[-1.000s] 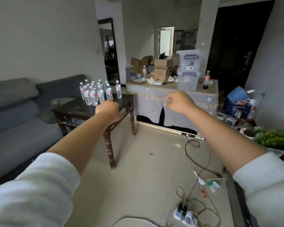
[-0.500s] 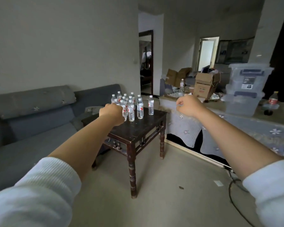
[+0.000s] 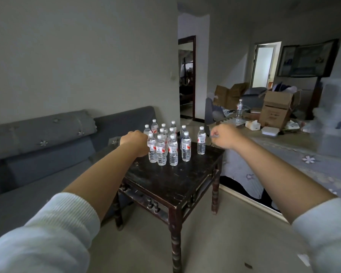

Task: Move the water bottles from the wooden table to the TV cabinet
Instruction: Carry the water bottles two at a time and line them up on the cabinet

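Head view: the dark wooden worktop (image 3: 171, 180) sits at the centre of the frame, one corner pointing toward 6 o'clock. A cluster of clear water bottles (image 3: 166, 143) with white caps and red-and-white labels stands upright on its far part, toward 12 o'clock from the worktop's middle; they stand close together in rough rows. One bottle (image 3: 201, 140) stands a little apart at the 3 o'clock side of the cluster, near the worktop's right edge.

The left hand (image 3: 135, 139) reaches out from 7 o'clock, its fingers curled into a loose fist, just beside the cluster's 9 o'clock edge; whether it touches the nearest bottle cannot be told. Its grip is closed and holds nothing visible. The right hand (image 3: 223, 135) comes in from 4 o'clock, fingers curled together too, hovering at the 3 o'clock side of the lone bottle and apart from it, empty. Both forearms are bare, with pale sleeves pushed up.

At 3 o'clock lies the TV cabinet (image 3: 283, 154) under a flowered cloth, carrying a single bottle (image 3: 239, 108), cardboard boxes (image 3: 277, 110) and clear plastic bins (image 3: 337, 123). A grey sofa (image 3: 47, 146) fills the 9 o'clock side.
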